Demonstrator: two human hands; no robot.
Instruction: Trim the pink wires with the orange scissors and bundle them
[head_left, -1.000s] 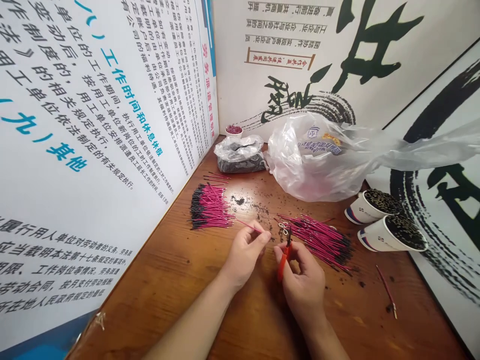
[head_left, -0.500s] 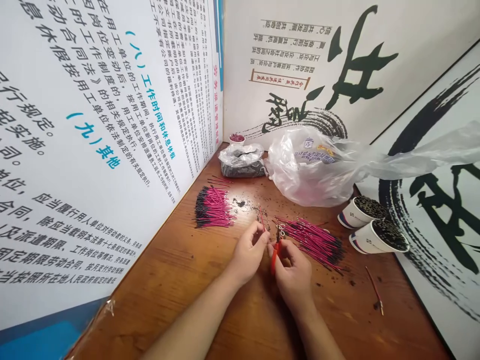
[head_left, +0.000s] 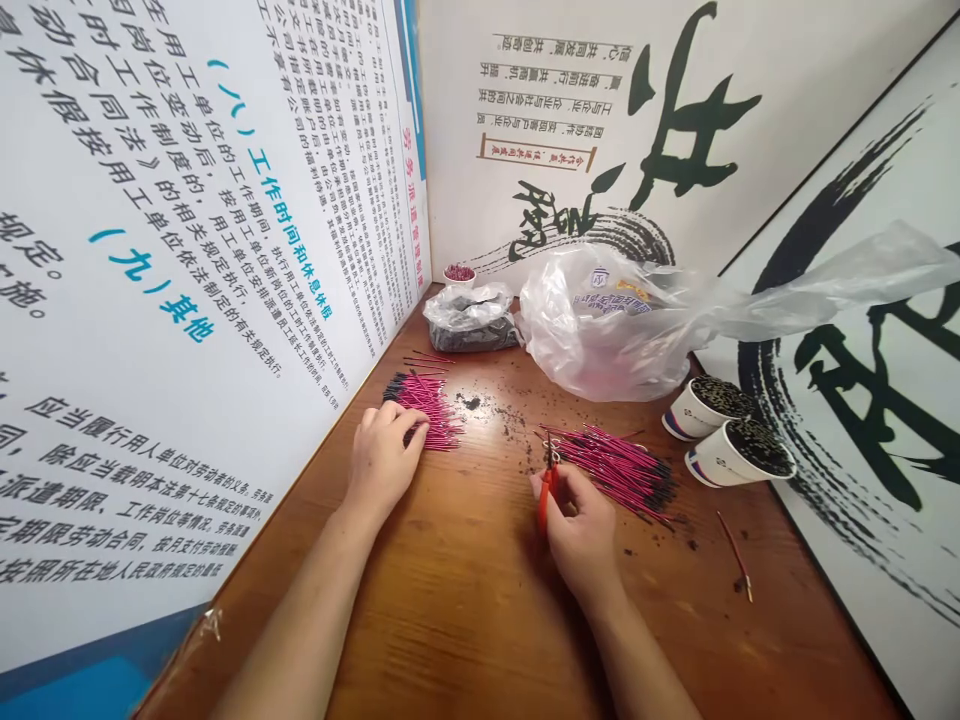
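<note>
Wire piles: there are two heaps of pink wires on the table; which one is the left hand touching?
The left hand rests on the pile beside the poster wall. The other pile lies by the paper cups, next to the right hand holding the red-handled tool.

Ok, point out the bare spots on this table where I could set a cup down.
Bare wood lies between the left hand and right hand, running toward the near edge of the table. Crowded: the left wire pile, the right wire pile, the paper cups, the plastic bag and scattered black bits.

2 paper cups beside a plastic bag.
</note>
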